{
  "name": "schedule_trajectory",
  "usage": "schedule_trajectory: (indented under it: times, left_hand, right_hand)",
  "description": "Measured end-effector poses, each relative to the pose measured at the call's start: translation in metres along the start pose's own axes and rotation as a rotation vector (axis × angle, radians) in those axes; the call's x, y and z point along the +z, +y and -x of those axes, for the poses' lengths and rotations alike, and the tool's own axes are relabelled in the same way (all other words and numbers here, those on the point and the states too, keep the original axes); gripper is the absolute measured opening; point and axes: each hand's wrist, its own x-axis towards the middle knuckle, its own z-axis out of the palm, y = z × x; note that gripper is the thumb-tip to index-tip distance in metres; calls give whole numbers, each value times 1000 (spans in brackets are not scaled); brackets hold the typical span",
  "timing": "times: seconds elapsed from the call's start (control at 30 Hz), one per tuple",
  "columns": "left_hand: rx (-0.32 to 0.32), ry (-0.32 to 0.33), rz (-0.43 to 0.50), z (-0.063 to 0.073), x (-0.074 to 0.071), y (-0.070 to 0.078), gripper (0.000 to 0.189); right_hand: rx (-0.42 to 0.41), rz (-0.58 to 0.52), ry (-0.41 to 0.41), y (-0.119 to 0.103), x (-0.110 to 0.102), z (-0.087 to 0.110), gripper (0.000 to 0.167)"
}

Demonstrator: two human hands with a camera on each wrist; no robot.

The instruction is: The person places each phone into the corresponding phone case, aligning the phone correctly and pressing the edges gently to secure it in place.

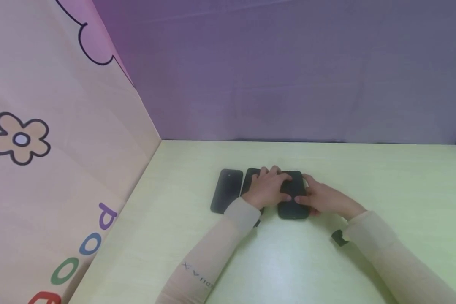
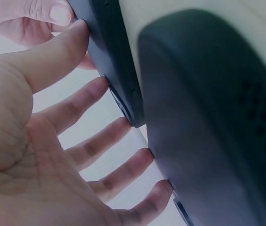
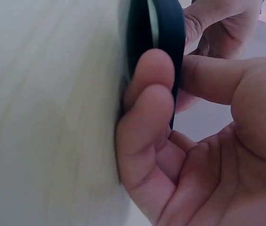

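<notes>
Three dark, flat phones lie side by side on the table. My right hand (image 1: 327, 198) pinches the rightmost phone (image 1: 293, 210) along its right edge, thumb on top and fingers curled around the side. My left hand (image 1: 266, 190) reaches over the middle phone (image 1: 248, 181), partly hiding it. In the left wrist view, its thumb and some fingertips touch the rightmost phone (image 2: 107, 42), while other fingertips touch the nearer phone (image 2: 184, 117), whose thick edge bears small dots. Apart from both hands is the leftmost phone (image 1: 227, 190).
A small black piece (image 1: 340, 238) lies beside the right sleeve. Another small dark bit (image 1: 257, 223) shows next to the left cuff, partly hidden. The pale table (image 1: 289, 261) meets a purple backdrop (image 1: 289, 84) behind and a patterned wall (image 1: 72, 139) at the left.
</notes>
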Motion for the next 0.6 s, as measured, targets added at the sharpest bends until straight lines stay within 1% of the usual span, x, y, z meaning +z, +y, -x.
schedule_trajectory:
  times: [0.27,0.6]
  left_hand:
    - [-3,13,4,-3,0,-1,55]
    - [-7,9,-6,-4,1,0,55]
  right_hand:
    - [4,23,3,3,-2,-4,83]
    - [-12,37,15,7,-1,-7,80]
